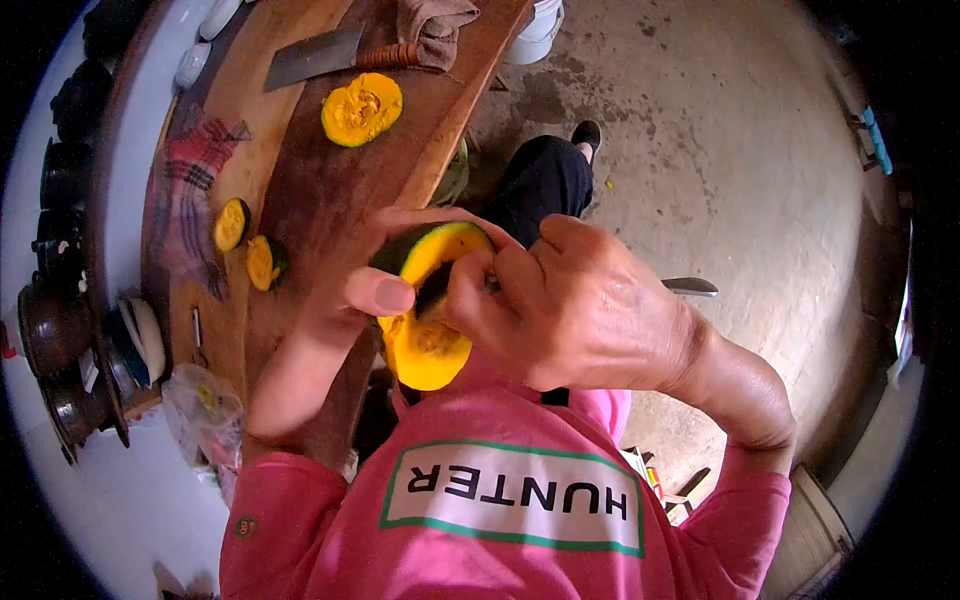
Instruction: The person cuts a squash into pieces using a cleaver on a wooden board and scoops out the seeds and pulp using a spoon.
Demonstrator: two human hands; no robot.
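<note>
Before the pink shirt (330, 540), we see the left hand (354, 285) curled around a cut pumpkin (430, 362), the right hand (585, 305) fisted around a metal utensil (692, 286). We judge the rind (401, 252) firm to grip, the pulp (440, 337) slippery.

"Where could I have passed a hand over the table (320, 190)?"

"I saw room between the large pumpkin half (362, 110) and the nearer small pumpkin piece (262, 264)."

"Farther up?"

"Blocked. The cleaver (318, 60) lay across there, its handle against the bunched cloth (437, 30)."

"And close in?"

"Tight. The left hand (358, 292) and right hand (580, 300) crowded the held pumpkin (432, 362) from both sides, and a metal handle (690, 287) jutted beyond the right wrist, so I found no gap there."
</note>
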